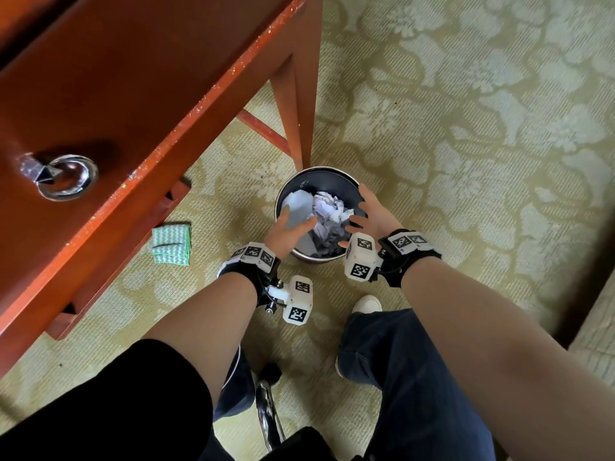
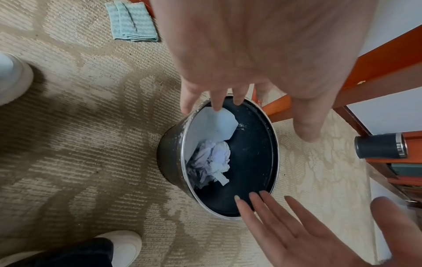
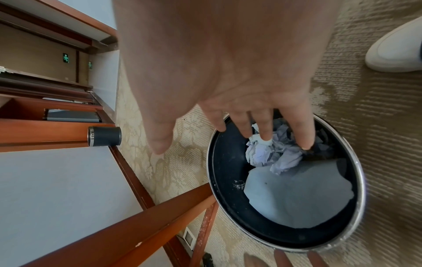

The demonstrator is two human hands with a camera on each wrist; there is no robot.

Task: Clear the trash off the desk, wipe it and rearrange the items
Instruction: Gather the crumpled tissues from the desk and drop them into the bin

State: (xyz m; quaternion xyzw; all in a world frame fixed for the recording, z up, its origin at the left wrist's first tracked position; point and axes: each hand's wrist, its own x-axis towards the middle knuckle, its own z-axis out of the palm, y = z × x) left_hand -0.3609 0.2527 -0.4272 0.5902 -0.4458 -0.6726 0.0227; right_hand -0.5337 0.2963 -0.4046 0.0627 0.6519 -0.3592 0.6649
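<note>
Both hands hang over the mouth of the waste bin [image 1: 319, 176], which stands on the carpet beside the desk [image 1: 139, 81] leg. The left hand [image 1: 289, 231] and right hand [image 1: 374, 216] each show a wide grip, fingers spread and holding nothing. The crumpled paper [image 1: 329, 212] and a flat sheet [image 1: 298, 207] lie inside the bin, directly below the palms.

The trash step appears done. The next item, the folded green cloth [image 1: 172, 242], lies on the carpet by the desk's lower rail, well to the person's left of the bin (its long fold running roughly toward the desk). It sits on the left hand's side; the right would have to cross the body. A metal ring dish [image 1: 68, 178] rests on the desk.
</note>
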